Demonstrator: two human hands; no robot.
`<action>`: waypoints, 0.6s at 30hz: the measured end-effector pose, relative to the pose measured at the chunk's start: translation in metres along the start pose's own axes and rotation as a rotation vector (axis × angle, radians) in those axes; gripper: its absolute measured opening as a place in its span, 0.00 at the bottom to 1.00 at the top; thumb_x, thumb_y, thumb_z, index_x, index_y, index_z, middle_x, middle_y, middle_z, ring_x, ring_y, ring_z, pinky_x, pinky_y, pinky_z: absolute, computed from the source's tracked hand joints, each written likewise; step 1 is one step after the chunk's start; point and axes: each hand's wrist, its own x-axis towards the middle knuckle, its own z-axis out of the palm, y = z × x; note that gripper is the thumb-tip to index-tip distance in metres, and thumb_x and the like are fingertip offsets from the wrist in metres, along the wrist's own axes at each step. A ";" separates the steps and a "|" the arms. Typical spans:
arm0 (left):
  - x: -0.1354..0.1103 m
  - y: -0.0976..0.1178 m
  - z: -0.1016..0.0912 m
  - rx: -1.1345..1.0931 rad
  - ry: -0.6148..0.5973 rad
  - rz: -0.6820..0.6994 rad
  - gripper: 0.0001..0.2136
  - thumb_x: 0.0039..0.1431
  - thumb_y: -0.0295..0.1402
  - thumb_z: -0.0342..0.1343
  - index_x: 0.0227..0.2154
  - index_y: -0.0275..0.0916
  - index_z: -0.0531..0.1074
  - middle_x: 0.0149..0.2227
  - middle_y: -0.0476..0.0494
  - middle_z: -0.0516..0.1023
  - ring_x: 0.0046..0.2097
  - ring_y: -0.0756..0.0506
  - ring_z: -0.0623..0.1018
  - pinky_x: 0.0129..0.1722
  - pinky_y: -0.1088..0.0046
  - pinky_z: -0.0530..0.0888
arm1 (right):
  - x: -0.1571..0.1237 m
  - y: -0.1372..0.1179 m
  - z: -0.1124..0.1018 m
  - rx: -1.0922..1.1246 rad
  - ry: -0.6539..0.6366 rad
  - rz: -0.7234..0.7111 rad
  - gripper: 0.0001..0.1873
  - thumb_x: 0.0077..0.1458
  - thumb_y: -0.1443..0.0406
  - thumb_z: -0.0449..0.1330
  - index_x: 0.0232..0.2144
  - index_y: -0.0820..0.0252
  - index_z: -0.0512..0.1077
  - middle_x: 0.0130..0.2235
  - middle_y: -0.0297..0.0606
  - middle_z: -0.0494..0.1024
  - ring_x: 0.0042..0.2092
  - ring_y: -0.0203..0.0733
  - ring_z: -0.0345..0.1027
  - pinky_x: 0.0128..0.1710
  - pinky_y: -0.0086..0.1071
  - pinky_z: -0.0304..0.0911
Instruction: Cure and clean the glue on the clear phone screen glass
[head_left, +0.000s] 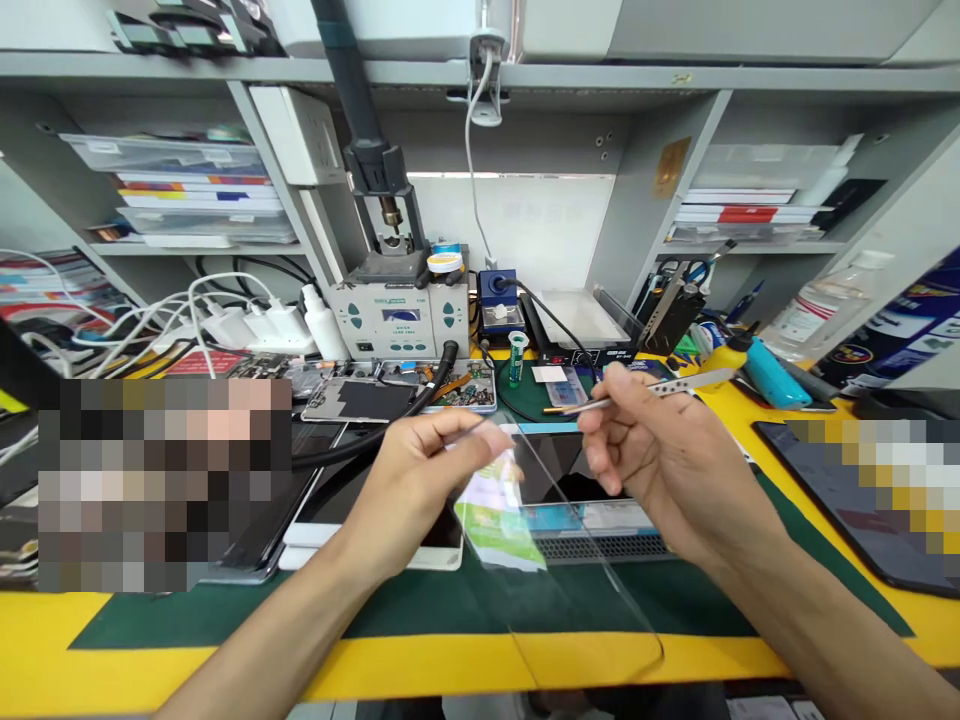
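My left hand (427, 465) is closed in a pinch on the top edge of a clear glass sheet (577, 590), which it holds up tilted over the green mat (420, 610). A green and white label tab (499, 520) hangs from the sheet near my fingers. My right hand (645, 450) is closed round metal tweezers (652, 390) whose tips point left toward the sheet's upper corner. Under the sheet lies a dark device (577, 475) on the mat.
A grey soldering station (401, 315) and an opened phone (397, 395) stand behind my hands. White chargers and cables (225, 320) sit at the left. Dark phones (840, 495) lie at the right, with a clear bottle (825, 300) behind. Shelves hold stacked boxes.
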 end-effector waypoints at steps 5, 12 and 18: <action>0.009 0.006 -0.008 -0.092 0.188 0.058 0.08 0.55 0.34 0.68 0.33 0.34 0.82 0.29 0.45 0.82 0.24 0.52 0.75 0.22 0.78 0.71 | 0.002 0.002 -0.005 -0.298 0.084 -0.274 0.17 0.58 0.51 0.66 0.37 0.59 0.79 0.32 0.41 0.84 0.28 0.40 0.77 0.21 0.29 0.70; 0.013 0.012 -0.015 -0.139 0.275 0.129 0.09 0.55 0.33 0.67 0.34 0.31 0.80 0.29 0.44 0.83 0.22 0.52 0.75 0.17 0.79 0.72 | 0.003 0.004 -0.008 -0.469 -0.188 0.003 0.18 0.57 0.52 0.68 0.38 0.61 0.79 0.35 0.44 0.85 0.35 0.46 0.81 0.31 0.33 0.78; 0.012 0.011 -0.011 -0.163 0.216 0.122 0.10 0.55 0.34 0.68 0.35 0.32 0.79 0.29 0.43 0.82 0.24 0.51 0.77 0.17 0.80 0.73 | 0.001 0.002 -0.004 -0.441 -0.315 0.236 0.16 0.51 0.55 0.73 0.34 0.62 0.79 0.32 0.44 0.85 0.35 0.47 0.82 0.31 0.32 0.78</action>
